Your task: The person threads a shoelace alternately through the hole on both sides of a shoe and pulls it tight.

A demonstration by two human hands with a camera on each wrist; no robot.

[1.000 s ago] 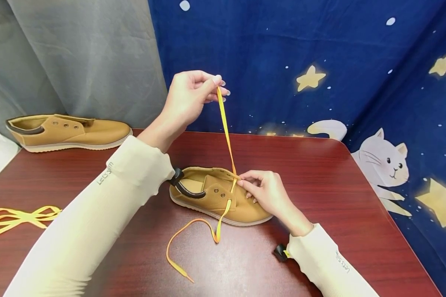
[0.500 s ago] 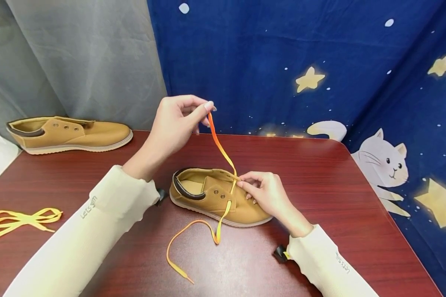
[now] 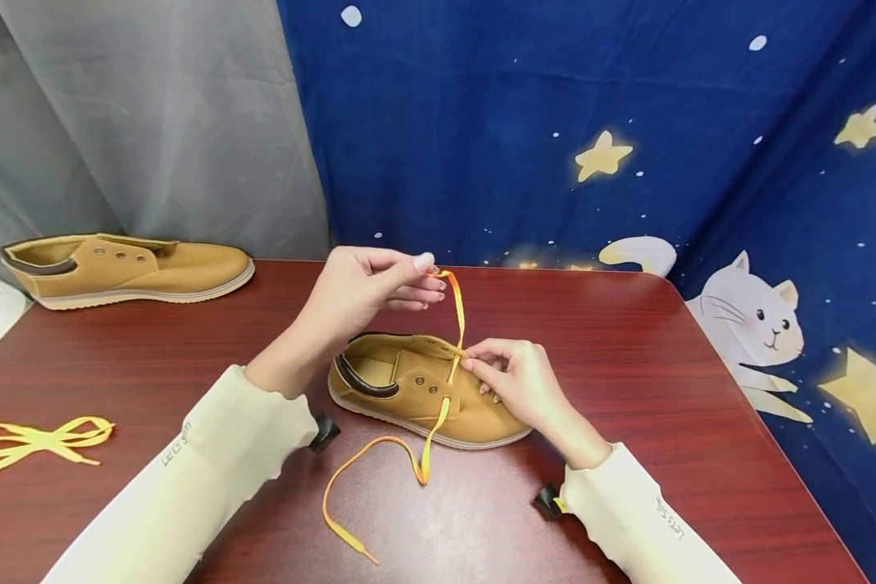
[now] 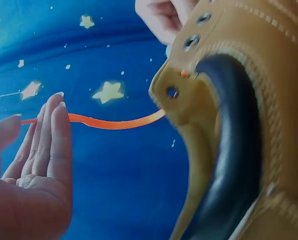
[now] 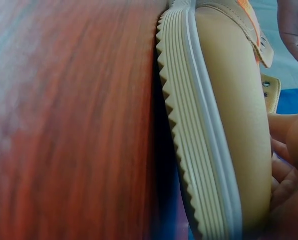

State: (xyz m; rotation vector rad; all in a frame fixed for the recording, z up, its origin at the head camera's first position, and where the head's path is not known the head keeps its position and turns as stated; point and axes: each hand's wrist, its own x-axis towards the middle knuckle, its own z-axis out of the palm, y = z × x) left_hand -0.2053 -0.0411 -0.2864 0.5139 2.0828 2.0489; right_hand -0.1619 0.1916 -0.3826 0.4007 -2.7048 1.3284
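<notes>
Left fingers (image 4: pixel 61 145) pinching lace (image 4: pixel 119 124), shoe (image 3: pixel 491 405) below

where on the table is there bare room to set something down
Bare table lies between the right hand and the printed cat, and between the far shoe and folded lace. It's crowded around the near shoe, its trailing lace and the left hand.

Above the tan derby shoe (image 3: pixel 485 412), the left hand (image 3: pixel 365 288) pinches a yellow-orange shoelace (image 3: pixel 458 308); the right hand (image 3: pixel 521 380) pinches the shoe's far eyelet flap (image 3: pixel 445 345). Left of that shoe are a looped lace (image 3: pixel 44 440) and an unlaced shoe (image 3: pixel 182 269).
</notes>
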